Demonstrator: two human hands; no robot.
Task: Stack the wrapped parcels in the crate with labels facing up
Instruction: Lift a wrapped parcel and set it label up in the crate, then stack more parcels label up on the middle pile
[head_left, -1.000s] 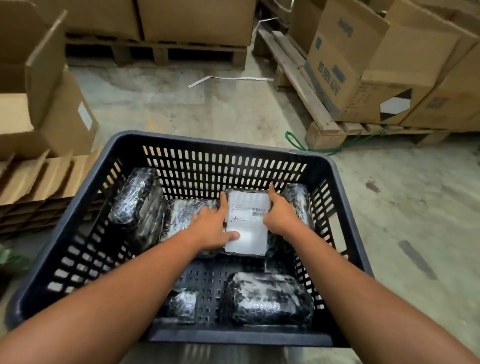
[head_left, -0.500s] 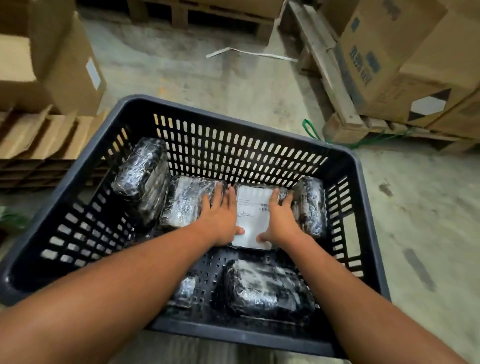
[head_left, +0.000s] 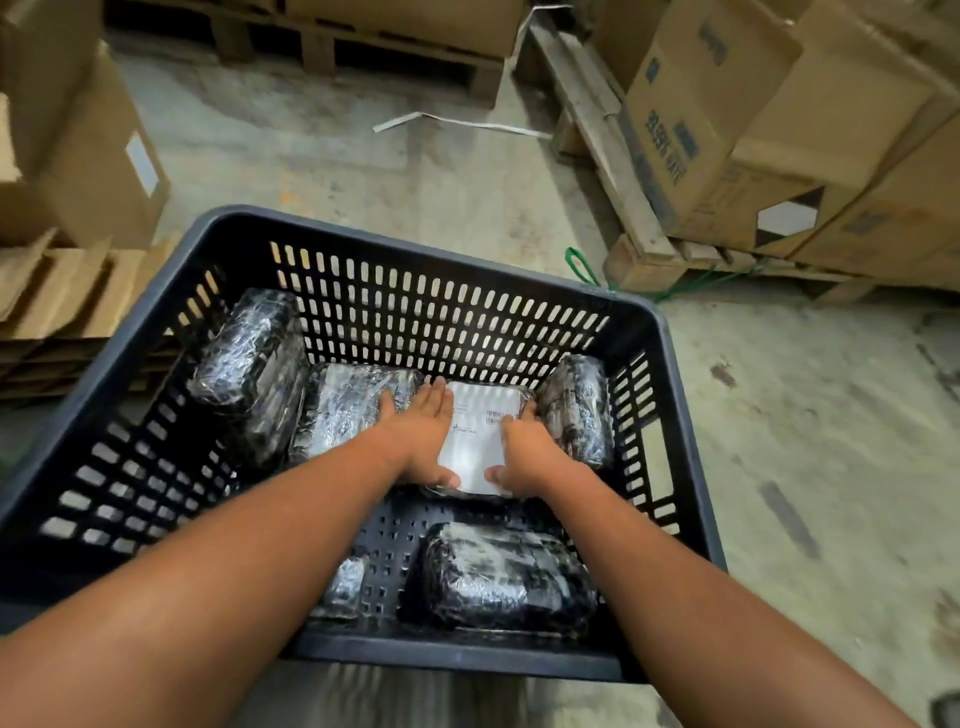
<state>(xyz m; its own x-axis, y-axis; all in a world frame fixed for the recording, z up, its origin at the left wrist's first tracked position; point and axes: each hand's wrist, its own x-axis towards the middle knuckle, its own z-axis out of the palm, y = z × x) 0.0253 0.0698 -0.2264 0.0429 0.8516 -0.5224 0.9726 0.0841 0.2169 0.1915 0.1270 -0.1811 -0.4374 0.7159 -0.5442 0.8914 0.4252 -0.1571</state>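
Observation:
A black slotted plastic crate (head_left: 426, 234) stands on the floor below me. Inside, against the far wall, a wrapped parcel with a white label (head_left: 480, 436) facing up lies flat. My left hand (head_left: 418, 436) rests on its left side, fingers together and flat. My right hand (head_left: 524, 457) presses its right edge, thumb on the near edge. A second flat parcel (head_left: 345, 405) lies to its left. One parcel (head_left: 252, 353) leans on the left wall, another (head_left: 576, 405) stands on edge by the right wall. Two more parcels, one large (head_left: 504, 577) and one small (head_left: 345, 587), lie near me.
Cardboard boxes (head_left: 727, 119) sit on a wooden pallet (head_left: 613, 150) at the right, with a green cord (head_left: 582, 265) by its corner. More boxes (head_left: 78, 156) and flattened cardboard (head_left: 57, 296) are at the left. A white strip (head_left: 457, 122) lies on the concrete floor.
Both hands slid the labelled parcel farther towards the crate's back wall and now lie flatter on it. The view shifted, so the crate sits lower in the frame.

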